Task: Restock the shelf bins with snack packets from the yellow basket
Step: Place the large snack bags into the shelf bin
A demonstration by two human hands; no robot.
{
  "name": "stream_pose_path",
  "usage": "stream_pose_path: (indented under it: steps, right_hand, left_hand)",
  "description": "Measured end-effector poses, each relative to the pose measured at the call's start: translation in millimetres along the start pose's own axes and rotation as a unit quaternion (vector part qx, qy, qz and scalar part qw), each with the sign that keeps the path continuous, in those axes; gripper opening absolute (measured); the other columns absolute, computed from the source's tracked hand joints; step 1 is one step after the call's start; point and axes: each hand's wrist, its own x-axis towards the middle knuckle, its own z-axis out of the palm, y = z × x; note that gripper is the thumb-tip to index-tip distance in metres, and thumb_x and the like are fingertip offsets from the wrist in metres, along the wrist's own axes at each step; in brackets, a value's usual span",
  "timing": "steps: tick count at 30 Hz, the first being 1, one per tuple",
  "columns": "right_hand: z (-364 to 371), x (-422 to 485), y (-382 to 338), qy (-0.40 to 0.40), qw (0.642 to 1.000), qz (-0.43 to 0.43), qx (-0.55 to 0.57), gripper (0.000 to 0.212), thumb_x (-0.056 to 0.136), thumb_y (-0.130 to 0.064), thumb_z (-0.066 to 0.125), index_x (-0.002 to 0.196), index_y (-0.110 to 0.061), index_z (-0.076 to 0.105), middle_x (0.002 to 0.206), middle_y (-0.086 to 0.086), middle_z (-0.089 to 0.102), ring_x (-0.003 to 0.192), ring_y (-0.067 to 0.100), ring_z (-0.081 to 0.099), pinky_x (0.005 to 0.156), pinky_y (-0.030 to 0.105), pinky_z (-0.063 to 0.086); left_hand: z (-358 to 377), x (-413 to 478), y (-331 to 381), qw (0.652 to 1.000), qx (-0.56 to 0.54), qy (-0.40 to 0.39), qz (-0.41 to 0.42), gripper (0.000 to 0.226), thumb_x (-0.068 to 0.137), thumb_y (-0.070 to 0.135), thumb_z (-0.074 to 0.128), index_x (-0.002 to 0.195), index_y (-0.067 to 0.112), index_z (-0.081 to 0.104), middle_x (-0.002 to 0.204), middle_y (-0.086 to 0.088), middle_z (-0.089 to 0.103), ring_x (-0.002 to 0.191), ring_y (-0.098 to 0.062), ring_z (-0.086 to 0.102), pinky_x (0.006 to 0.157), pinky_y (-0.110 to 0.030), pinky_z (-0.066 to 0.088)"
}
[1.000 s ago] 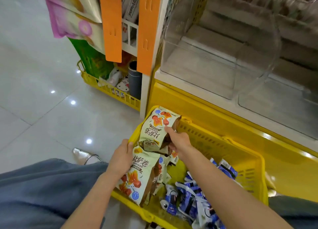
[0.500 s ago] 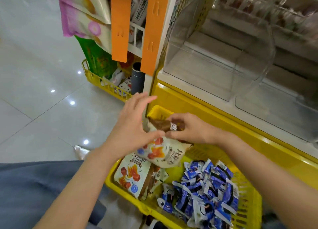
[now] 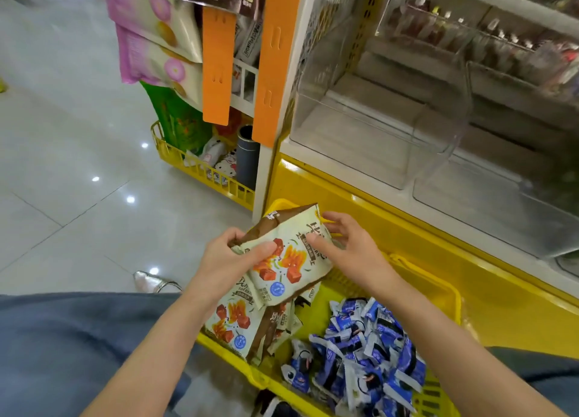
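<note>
Gripping a snack packet [image 3: 289,260] above the yellow basket [image 3: 452,294] — left hand [image 3: 230,255] curled round its left end, right hand [image 3: 352,244] pinching its right edge.

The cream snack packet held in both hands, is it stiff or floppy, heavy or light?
Probably floppy: the cream snack packet creases where the left hand grips its edge. Likely light: the right hand holds it with just fingertips. Its smooth film may slip.
</note>
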Motion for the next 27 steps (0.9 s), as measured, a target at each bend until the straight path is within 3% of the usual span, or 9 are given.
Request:
stream_pose_path:
  steps: [3, 7, 11, 13, 17, 19, 22, 24, 27]
  right_hand:
    - [2, 7, -10, 0.036, 0.999, -0.026, -0.027, 0.050, 0.078, -0.045, 0.067, 0.122, -0.026, 0.053, 0.106, -0.017, 0.053, 0.086, -0.009, 0.051, 0.054, 0.004, 0.043]
    - [-2, 21, -24, -0.008, 0.996, -0.047, -0.080, 0.011, 0.077, -0.043, 0.070, 0.082, -0.036, 0.063, 0.084, -0.022, 0.060, 0.077, -0.002, 0.059, 0.064, 0.018, 0.048]
    - [4, 30, -37, -0.068, 0.991, -0.079, -0.089, 0.015, 0.079, -0.031, 0.072, 0.067, -0.037, 0.065, 0.068, -0.019, 0.066, 0.064, -0.003, 0.065, 0.053, 0.010, 0.050]
    - [14, 33, -44, -0.072, 0.986, -0.115, -0.100, 0.017, 0.079, -0.028, 0.072, 0.066, -0.036, 0.065, 0.067, -0.020, 0.064, 0.062, -0.009, 0.063, 0.050, 0.007, 0.047]
    - [32, 35, -59, 0.006, 0.986, -0.165, -0.034, 0.016, 0.085, -0.026, 0.065, 0.073, -0.036, 0.062, 0.082, -0.017, 0.063, 0.075, -0.005, 0.062, 0.060, 0.009, 0.048]
    - [33, 34, -60, 0.078, 0.983, -0.161, 0.032, 0.009, 0.092, -0.025, 0.055, 0.092, -0.032, 0.061, 0.100, -0.010, 0.061, 0.094, 0.000, 0.058, 0.078, 0.017, 0.050]
    - [31, 30, -39, 0.181, 0.974, -0.102, 0.088, 0.019, 0.096, -0.022, 0.048, 0.114, -0.024, 0.053, 0.112, -0.006, 0.059, 0.106, 0.008, 0.055, 0.090, 0.024, 0.048]
    - [38, 21, -17, 0.135, 0.990, -0.040, 0.024, 0.026, 0.096, -0.024, 0.049, 0.121, -0.018, 0.050, 0.113, -0.007, 0.056, 0.110, 0.012, 0.055, 0.085, 0.018, 0.048]
    - [65, 0, 18, -0.053, 0.992, 0.073, -0.093, 0.053, 0.092, -0.040, 0.053, 0.136, -0.015, 0.036, 0.123, -0.007, 0.050, 0.115, 0.010, 0.050, 0.086, 0.015, 0.045]
  left_hand:
    - [0, -5, -2, 0.999, -0.023, -0.022, -0.022, 0.046, 0.053, 0.045, 0.076, 0.076, 0.016, 0.048, 0.084, -0.011, 0.073, 0.073, -0.024, 0.071, 0.070, -0.039, 0.056]
    - [-11, -6, -1, 0.994, -0.025, -0.087, -0.067, 0.048, 0.059, 0.032, 0.077, 0.092, 0.011, 0.050, 0.102, -0.014, 0.069, 0.088, -0.025, 0.069, 0.084, -0.044, 0.055]
    - [-17, -10, -2, 0.969, 0.027, -0.224, -0.098, 0.075, 0.059, 0.032, 0.086, 0.122, 0.029, 0.047, 0.113, 0.000, 0.067, 0.101, -0.019, 0.066, 0.090, -0.042, 0.052]
    - [-13, -11, -4, 0.967, 0.010, -0.238, -0.086, 0.076, 0.060, 0.035, 0.085, 0.125, 0.033, 0.045, 0.113, 0.004, 0.068, 0.103, -0.015, 0.065, 0.092, -0.039, 0.051]
    - [-15, -6, 1, 0.990, -0.062, -0.122, -0.030, 0.065, 0.054, 0.031, 0.081, 0.113, 0.025, 0.055, 0.099, 0.000, 0.073, 0.090, -0.019, 0.070, 0.080, -0.039, 0.055]
    - [-22, -1, 3, 0.995, -0.078, -0.057, 0.010, 0.068, 0.049, 0.034, 0.082, 0.112, 0.026, 0.055, 0.096, 0.004, 0.073, 0.087, -0.015, 0.070, 0.069, -0.029, 0.057]
    - [-29, 5, 3, 0.990, -0.129, 0.018, 0.052, 0.062, 0.052, 0.030, 0.082, 0.109, 0.027, 0.056, 0.094, 0.006, 0.073, 0.083, -0.011, 0.070, 0.059, -0.018, 0.054]
    - [-31, 9, 2, 0.984, -0.154, 0.059, 0.062, 0.054, 0.056, 0.028, 0.080, 0.104, 0.031, 0.056, 0.089, 0.012, 0.073, 0.080, -0.007, 0.070, 0.055, -0.016, 0.052]
    - [-28, 15, 0, 0.979, -0.168, 0.100, 0.056, 0.049, 0.059, 0.028, 0.080, 0.099, 0.036, 0.052, 0.079, 0.022, 0.070, 0.073, 0.001, 0.068, 0.049, -0.013, 0.049]
